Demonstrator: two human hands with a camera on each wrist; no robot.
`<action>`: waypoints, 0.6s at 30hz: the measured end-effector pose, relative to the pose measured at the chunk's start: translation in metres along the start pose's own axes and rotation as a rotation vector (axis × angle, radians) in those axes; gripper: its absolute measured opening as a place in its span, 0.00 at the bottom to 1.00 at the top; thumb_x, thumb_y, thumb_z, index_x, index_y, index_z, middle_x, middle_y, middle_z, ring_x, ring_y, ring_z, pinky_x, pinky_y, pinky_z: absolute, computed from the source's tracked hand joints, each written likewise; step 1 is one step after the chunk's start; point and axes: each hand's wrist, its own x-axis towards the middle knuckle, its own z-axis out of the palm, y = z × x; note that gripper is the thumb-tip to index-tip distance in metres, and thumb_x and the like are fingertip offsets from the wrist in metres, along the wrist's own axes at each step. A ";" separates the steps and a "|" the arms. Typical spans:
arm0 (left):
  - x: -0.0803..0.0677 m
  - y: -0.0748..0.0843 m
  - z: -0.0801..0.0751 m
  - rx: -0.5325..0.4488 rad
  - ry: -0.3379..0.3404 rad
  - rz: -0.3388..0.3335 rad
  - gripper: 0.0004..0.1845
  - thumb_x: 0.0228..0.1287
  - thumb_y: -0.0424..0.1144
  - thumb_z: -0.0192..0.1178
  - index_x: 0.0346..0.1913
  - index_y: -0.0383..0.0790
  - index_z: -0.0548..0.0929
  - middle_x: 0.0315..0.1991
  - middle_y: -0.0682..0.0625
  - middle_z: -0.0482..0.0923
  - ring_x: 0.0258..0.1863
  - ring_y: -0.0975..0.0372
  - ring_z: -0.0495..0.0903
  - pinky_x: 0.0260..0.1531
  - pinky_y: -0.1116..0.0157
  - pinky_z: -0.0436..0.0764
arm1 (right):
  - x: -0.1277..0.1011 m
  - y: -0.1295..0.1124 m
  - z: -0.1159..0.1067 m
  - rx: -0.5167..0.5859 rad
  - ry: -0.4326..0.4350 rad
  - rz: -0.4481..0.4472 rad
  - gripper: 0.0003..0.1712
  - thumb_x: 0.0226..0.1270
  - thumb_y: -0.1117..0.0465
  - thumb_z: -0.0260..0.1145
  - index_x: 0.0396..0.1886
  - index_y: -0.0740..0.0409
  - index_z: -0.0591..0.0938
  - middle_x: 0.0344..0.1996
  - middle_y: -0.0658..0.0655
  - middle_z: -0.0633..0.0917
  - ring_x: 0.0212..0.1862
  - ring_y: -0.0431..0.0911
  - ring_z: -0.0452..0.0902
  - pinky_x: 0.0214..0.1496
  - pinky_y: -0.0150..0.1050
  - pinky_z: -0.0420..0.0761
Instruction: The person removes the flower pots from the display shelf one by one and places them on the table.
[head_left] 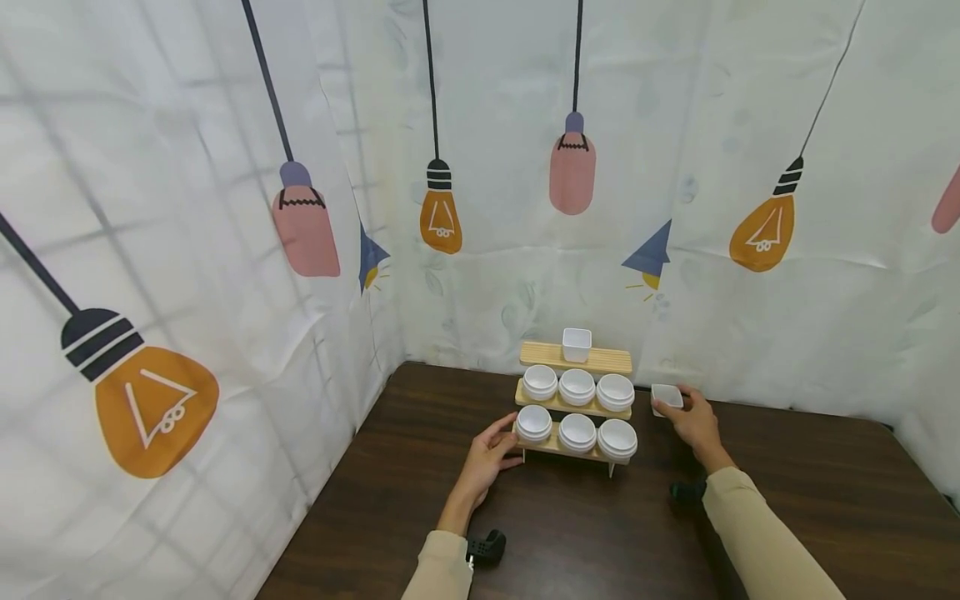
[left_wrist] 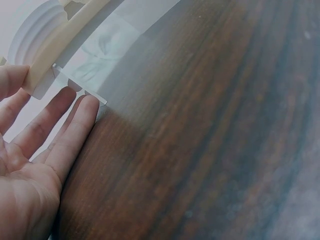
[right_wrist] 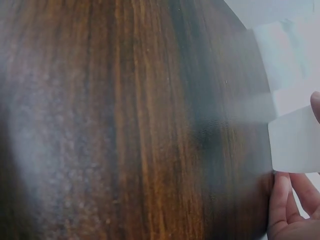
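A three-tier wooden rack (head_left: 575, 400) stands on the dark wooden table (head_left: 585, 517). Its two lower shelves each carry three round white bowls (head_left: 577, 387); a square white cup (head_left: 577, 344) sits on top. My left hand (head_left: 491, 454) touches the left end of the bottom shelf (left_wrist: 55, 55) with nearly straight fingers (left_wrist: 75, 125). My right hand (head_left: 693, 421) grips a second square white cup (head_left: 667, 396) just right of the rack, above the table; this cup (right_wrist: 295, 140) shows at the right edge of the right wrist view.
Printed light-bulb curtains (head_left: 225, 208) close off the left and back sides right behind the rack. Black wrist camera mounts (head_left: 486, 546) sit near both sleeves. The table stretches toward me and to the right.
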 end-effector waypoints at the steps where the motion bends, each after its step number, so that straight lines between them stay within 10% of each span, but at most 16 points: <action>1: 0.000 0.000 0.000 0.000 0.001 0.000 0.25 0.78 0.37 0.57 0.74 0.41 0.72 0.52 0.43 0.82 0.52 0.58 0.84 0.52 0.54 0.88 | 0.000 0.000 0.000 0.002 0.000 0.003 0.50 0.70 0.43 0.69 0.80 0.64 0.58 0.69 0.77 0.69 0.65 0.67 0.71 0.57 0.53 0.79; 18: -0.001 0.001 0.000 -0.004 -0.002 -0.003 0.26 0.77 0.37 0.58 0.74 0.41 0.71 0.51 0.46 0.82 0.52 0.59 0.84 0.52 0.54 0.89 | 0.001 -0.002 0.000 -0.008 0.015 0.013 0.50 0.71 0.44 0.68 0.80 0.63 0.58 0.69 0.77 0.69 0.65 0.67 0.69 0.60 0.58 0.77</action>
